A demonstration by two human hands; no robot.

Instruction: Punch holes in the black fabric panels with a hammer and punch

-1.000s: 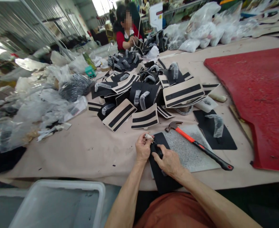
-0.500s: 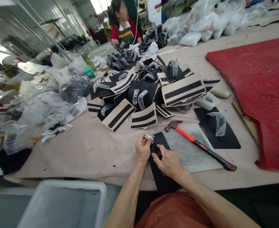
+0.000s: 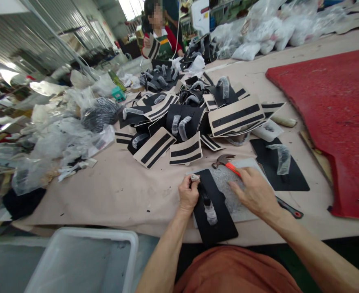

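Note:
My left hand (image 3: 188, 193) is closed at the upper end of a black handle (image 3: 204, 194), with a whitish stub showing above the fingers. Clear plastic wrap covers the handle's lower end. Under it lies a black panel (image 3: 220, 219), partly over a speckled grey slab (image 3: 232, 199). My right hand (image 3: 257, 191) is over the shaft of a claw hammer (image 3: 232, 165), thumb and fingers apart. The hammer's orange neck and steel head stick out beyond the fingers, and its black grip end emerges behind the wrist.
A pile of black and beige striped panels (image 3: 185, 150) fills the middle of the table. Another black panel (image 3: 289, 171) lies right of the slab, near a red sheet (image 3: 326, 101). Plastic bags (image 3: 57, 130) crowd the left, and a pale bin (image 3: 133, 244) stands below. A co-worker (image 3: 164, 40) holds a striped panel.
My right hand has left the handle and moved right to the hammer. The handle's wrapped lower end is now uncovered. Across the table, the co-worker has raised a striped panel.

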